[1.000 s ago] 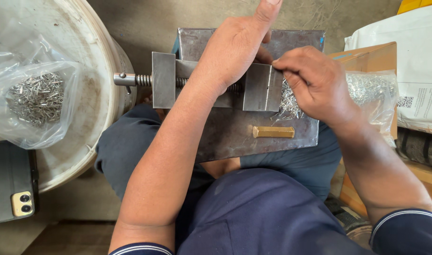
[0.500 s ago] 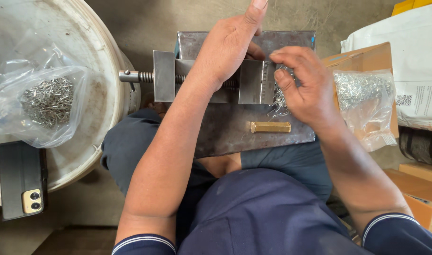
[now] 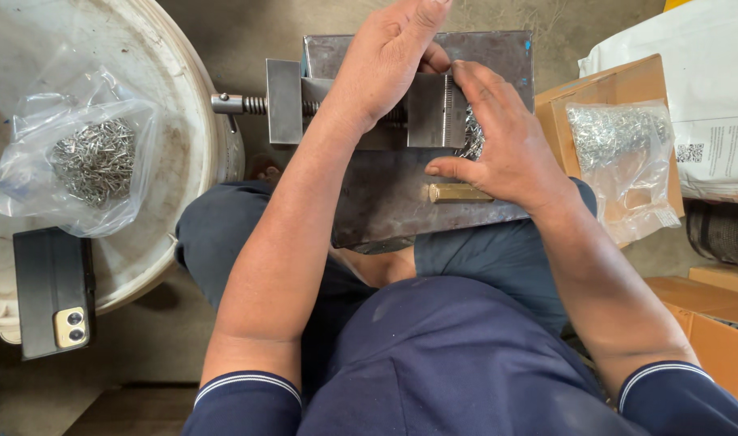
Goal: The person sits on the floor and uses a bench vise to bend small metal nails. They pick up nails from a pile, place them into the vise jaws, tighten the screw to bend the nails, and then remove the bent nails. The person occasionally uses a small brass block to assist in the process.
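Our left hand (image 3: pixel 385 64) lies flat over the small steel vise (image 3: pixel 361 105) on our lap, our right hand (image 3: pixel 498 149) pinches shiny pins (image 3: pixel 471 139) at its jaw, work seemingly midway.

A person seen from above wears a dark navy short-sleeved shirt; each sleeve ends in a cuff edged with two thin white stripes. Matching dark navy trousers cover both legs. Both forearms are bare, and the left hand (image 3: pixel 385 60) and right hand (image 3: pixel 506 149) wear no gloves.
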